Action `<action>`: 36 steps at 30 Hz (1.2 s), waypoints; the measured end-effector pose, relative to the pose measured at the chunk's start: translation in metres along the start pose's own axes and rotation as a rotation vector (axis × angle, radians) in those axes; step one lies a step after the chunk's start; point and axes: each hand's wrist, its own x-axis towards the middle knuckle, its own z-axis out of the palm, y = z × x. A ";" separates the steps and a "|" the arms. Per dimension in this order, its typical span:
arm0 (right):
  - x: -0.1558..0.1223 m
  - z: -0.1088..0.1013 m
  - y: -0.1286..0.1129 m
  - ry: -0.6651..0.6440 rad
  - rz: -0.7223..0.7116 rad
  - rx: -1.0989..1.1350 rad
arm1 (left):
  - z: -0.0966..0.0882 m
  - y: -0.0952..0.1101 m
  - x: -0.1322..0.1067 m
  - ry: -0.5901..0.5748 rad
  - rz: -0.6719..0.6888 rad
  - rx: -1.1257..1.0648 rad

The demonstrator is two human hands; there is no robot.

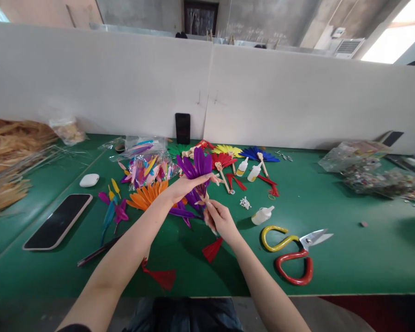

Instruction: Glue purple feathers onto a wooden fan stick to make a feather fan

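A purple feather fan point(195, 168) is held upright over the green table point(349, 258). My left hand point(186, 185) is closed, pinching the feathers near their base from the left. Below it, my right hand point(218, 217) is closed around the fan's wooden handle, from which a red tassel point(212, 250) hangs. Loose purple feathers point(183, 213) and an orange feather fan point(147, 194) lie just under and left of my hands. A second red tassel point(162, 277) lies near the table's front edge under my left forearm.
Red-and-yellow scissors point(293, 253) and a small glue bottle point(262, 215) lie right of my hands. Finished fans in red, yellow, blue point(257, 154) lie behind, with bags of coloured feathers point(147, 163). A phone point(58, 221) and white case point(89, 180) sit left; straw piles point(7, 152) far left.
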 end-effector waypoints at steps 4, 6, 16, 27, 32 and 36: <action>0.002 0.000 0.001 0.017 0.042 0.063 | 0.001 -0.004 0.001 -0.032 -0.044 -0.018; 0.002 0.000 0.001 0.015 0.056 0.086 | 0.002 -0.005 0.002 -0.039 -0.048 -0.013; 0.001 0.000 0.002 -0.022 0.059 0.187 | 0.002 -0.009 0.002 -0.034 0.002 0.008; 0.003 0.000 0.005 -0.022 0.103 0.257 | 0.002 -0.013 0.003 -0.004 -0.002 0.021; 0.003 0.001 0.005 -0.024 0.117 0.279 | 0.003 -0.013 0.005 0.004 0.003 0.040; 0.003 0.002 0.005 0.012 0.115 0.271 | 0.003 -0.015 0.005 0.024 0.002 0.036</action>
